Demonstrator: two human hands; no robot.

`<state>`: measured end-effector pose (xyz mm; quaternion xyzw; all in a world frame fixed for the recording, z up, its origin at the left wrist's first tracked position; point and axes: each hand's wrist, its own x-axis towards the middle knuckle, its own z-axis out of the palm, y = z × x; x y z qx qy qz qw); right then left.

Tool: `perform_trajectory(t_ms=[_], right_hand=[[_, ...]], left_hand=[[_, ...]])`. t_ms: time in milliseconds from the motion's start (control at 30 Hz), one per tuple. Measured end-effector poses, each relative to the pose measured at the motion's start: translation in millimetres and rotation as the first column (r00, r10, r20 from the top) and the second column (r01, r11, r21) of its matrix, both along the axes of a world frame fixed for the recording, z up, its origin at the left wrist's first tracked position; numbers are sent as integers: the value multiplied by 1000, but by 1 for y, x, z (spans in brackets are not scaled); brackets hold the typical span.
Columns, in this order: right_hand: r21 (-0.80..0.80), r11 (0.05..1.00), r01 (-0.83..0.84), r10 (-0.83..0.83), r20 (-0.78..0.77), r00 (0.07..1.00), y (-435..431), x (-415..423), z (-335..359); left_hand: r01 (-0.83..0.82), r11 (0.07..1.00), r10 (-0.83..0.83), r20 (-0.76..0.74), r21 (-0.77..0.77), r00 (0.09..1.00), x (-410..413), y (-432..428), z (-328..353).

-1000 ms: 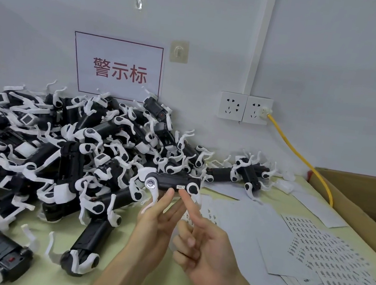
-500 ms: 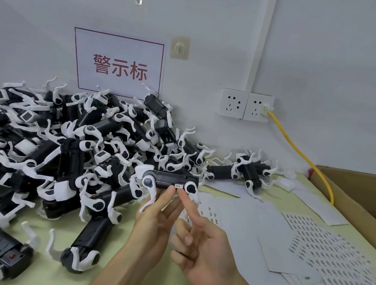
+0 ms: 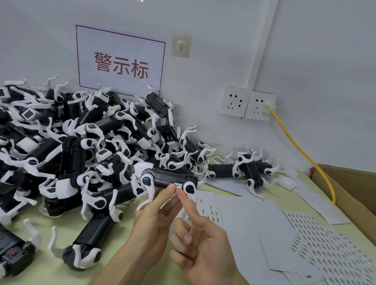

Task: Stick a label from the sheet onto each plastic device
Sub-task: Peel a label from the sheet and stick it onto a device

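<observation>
Left hand (image 3: pixel 153 220) grip closed round device (image 3: pixel 168 180), held above surface (image 3: pixel 45 272) beside pile (image 3: pixel 59 147); right hand (image 3: pixel 203 247) holds nothing, index presses label (image 3: pixel 177 185) on; device likely light, stiff; white arms look snappable, so hold black body.

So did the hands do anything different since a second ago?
Hardly anything. The left hand still holds the black-and-white device up, and the right hand keeps its pointing finger pressed on the little label. The pile of devices and the label sheets stayed put.
</observation>
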<state>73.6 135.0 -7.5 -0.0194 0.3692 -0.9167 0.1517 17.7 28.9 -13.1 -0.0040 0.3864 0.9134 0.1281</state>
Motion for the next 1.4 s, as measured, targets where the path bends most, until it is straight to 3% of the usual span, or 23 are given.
perform_trajectory(t_ms=[533,1167,1400], right_hand=[[24,999,-29,29,-31,999,-2,-2,-5],[-60,998,-3,3,-4,1000,-8,-1,-8],[-106,990,92,-91,10,996,0,-2,-5]], left_hand=[[-210,975,213,44,-67,976,-2,5,-3],[-456,878,464,24,-148,885,-1,10,-6],[-536,835,540,-7,-121,842,-8,2,2]])
